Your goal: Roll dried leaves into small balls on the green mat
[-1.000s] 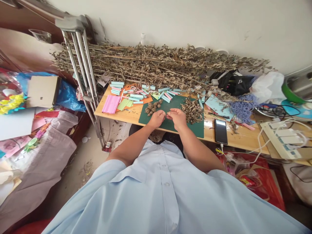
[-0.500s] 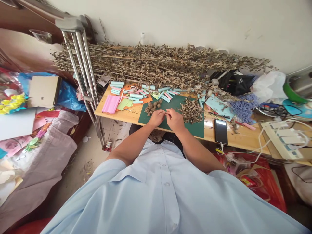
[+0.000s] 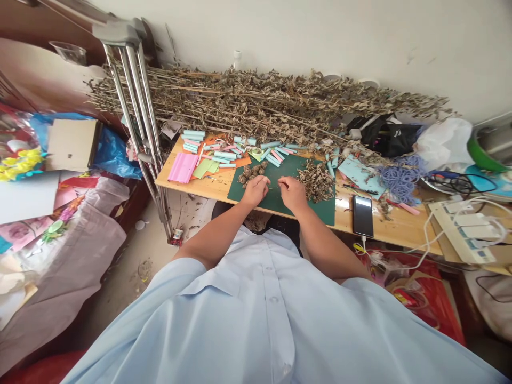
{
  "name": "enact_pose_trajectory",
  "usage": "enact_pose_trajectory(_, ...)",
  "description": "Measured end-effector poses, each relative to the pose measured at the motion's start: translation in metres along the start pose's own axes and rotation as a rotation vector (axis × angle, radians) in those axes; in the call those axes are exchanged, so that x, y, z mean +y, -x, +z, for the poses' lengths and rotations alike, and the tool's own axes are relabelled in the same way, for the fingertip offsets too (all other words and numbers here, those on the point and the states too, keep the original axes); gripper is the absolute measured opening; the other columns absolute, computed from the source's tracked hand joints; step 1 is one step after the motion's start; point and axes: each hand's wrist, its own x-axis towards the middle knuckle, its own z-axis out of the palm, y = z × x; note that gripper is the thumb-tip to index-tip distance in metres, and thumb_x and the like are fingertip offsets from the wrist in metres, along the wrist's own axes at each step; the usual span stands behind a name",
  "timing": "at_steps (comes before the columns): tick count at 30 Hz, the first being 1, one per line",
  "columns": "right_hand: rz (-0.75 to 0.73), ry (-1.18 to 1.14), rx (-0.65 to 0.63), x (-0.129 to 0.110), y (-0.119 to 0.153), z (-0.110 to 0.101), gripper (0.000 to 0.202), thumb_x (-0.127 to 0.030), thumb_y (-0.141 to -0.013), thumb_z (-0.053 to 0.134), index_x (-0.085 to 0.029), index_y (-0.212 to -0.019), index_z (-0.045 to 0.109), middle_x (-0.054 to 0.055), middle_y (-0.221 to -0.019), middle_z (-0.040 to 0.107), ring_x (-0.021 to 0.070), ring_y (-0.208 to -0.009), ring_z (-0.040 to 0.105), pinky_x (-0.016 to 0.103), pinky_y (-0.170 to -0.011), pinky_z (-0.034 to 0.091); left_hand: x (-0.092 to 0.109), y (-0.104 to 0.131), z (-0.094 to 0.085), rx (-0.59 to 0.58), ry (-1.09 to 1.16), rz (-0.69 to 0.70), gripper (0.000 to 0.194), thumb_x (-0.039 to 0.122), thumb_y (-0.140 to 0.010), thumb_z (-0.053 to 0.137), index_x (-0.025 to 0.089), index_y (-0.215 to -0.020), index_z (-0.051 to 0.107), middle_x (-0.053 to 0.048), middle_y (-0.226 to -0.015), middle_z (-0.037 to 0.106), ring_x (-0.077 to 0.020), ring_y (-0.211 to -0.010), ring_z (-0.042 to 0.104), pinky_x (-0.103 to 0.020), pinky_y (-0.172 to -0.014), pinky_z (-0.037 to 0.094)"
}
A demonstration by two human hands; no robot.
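The left hand (image 3: 256, 191) and the right hand (image 3: 293, 193), previously meeting at the fingertips, are now separated, with the green mat (image 3: 274, 201) exposed between them. The right hand has shifted toward the dry leaf heap (image 3: 316, 181).

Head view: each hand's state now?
Left hand: curled beside dried balls; can't tell if holding anything.
Right hand: curled over green mat; can't tell if holding anything.

Balls (image 3: 248, 173): small, brown, rough, roundish, bunched in a loose cluster on the left part of the green mat (image 3: 325, 213). Leaves (image 3: 319, 182): dry, curled, grey-brown, in a loose heap on the mat's right part, apart from the balls, a few small bits scattered just beside it.
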Motion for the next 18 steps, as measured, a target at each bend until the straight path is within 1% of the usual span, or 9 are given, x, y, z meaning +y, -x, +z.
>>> enact_pose_trajectory(5, -0.042, -0.015, -0.11, 0.001, 0.002, 0.004, 0.022, -0.017, -0.086, 0.055, -0.022, -0.092, 0.076, 0.007, -0.101, 0.077, 0.0238, -0.1, 0.071, 0.042, -0.095, 0.055, 0.004, 0.002, 0.0, -0.014, 0.007, 0.023, 0.037, 0.056, -0.096, 0.047, 0.02, -0.094, 0.057, 0.006, -0.047, 0.045, -0.008, -0.039, 0.036, -0.022, -0.043, 0.029)
enact_pose_trajectory(7, -0.043, -0.048, -0.103, -0.002, 0.002, 0.004, 0.022, -0.017, -0.086, 0.056, -0.023, -0.092, 0.076, 0.006, -0.102, 0.078, 0.023, -0.1, 0.071, 0.042, -0.097, 0.055, 0.005, 0.003, 0.0, -0.01, 0.012, 0.014, 0.041, 0.059, -0.096, 0.046, 0.02, -0.099, 0.057, 0.006, -0.048, 0.045, -0.0081, -0.039, 0.035, -0.023, -0.043, 0.029)
enact_pose_trajectory(9, -0.013, -0.077, -0.063, -0.008, 0.003, 0.004, 0.021, -0.021, -0.088, 0.056, -0.024, -0.094, 0.076, 0.005, -0.101, 0.078, 0.0224, -0.097, 0.072, 0.041, -0.095, 0.056, 0.006, 0.004, 0.001, -0.011, 0.016, -0.003, 0.046, 0.063, -0.095, 0.046, 0.02, -0.105, 0.058, 0.006, -0.049, 0.045, -0.0083, -0.039, 0.036, -0.023, -0.042, 0.028)
enact_pose_trajectory(11, 0.019, -0.122, -0.032, -0.017, 0.005, 0.004, 0.021, -0.026, -0.09, 0.057, -0.024, -0.1, 0.075, 0.005, -0.1, 0.078, 0.0218, -0.092, 0.072, 0.04, -0.091, 0.058, 0.006, 0.004, 0.001, -0.018, 0.026, -0.009, 0.052, 0.067, -0.093, 0.047, 0.019, -0.111, 0.059, 0.006, -0.049, 0.045, -0.0085, -0.039, 0.036, -0.024, -0.042, 0.027)
enact_pose_trajectory(13, 0.006, -0.197, -0.045, -0.028, 0.008, 0.006, 0.025, -0.028, -0.089, 0.059, -0.024, -0.11, 0.073, 0.005, -0.104, 0.078, 0.021, -0.092, 0.073, 0.038, -0.088, 0.059, 0.004, 0.002, 0.0, -0.017, 0.045, -0.011, 0.059, 0.071, -0.091, 0.049, 0.019, -0.115, 0.06, 0.006, -0.051, 0.045, -0.0088, -0.039, 0.036, -0.025, -0.042, 0.026)
enact_pose_trajectory(16, -0.058, -0.25, -0.091, -0.041, 0.012, 0.009, 0.038, -0.026, -0.087, 0.063, -0.023, -0.124, 0.066, 0.005, -0.112, 0.077, 0.0212, -0.101, 0.073, 0.037, -0.091, 0.059, 0.0, -0.001, -0.001, -0.015, 0.077, -0.029, 0.065, 0.075, -0.087, 0.052, 0.019, -0.119, 0.06, 0.005, -0.055, 0.047, -0.0083, -0.04, 0.038, -0.025, -0.042, 0.027)
enact_pose_trajectory(18, -0.074, -0.216, -0.084, -0.045, 0.013, 0.011, 0.039, -0.024, -0.086, 0.064, -0.023, -0.125, 0.065, 0.005, -0.11, 0.077, 0.0217, -0.102, 0.073, 0.037, -0.093, 0.058, -0.002, -0.002, -0.001, -0.024, 0.092, -0.04, 0.065, 0.075, -0.087, 0.053, 0.019, -0.121, 0.06, 0.004, -0.057, 0.049, -0.008, -0.039, 0.037, -0.026, -0.043, 0.027)
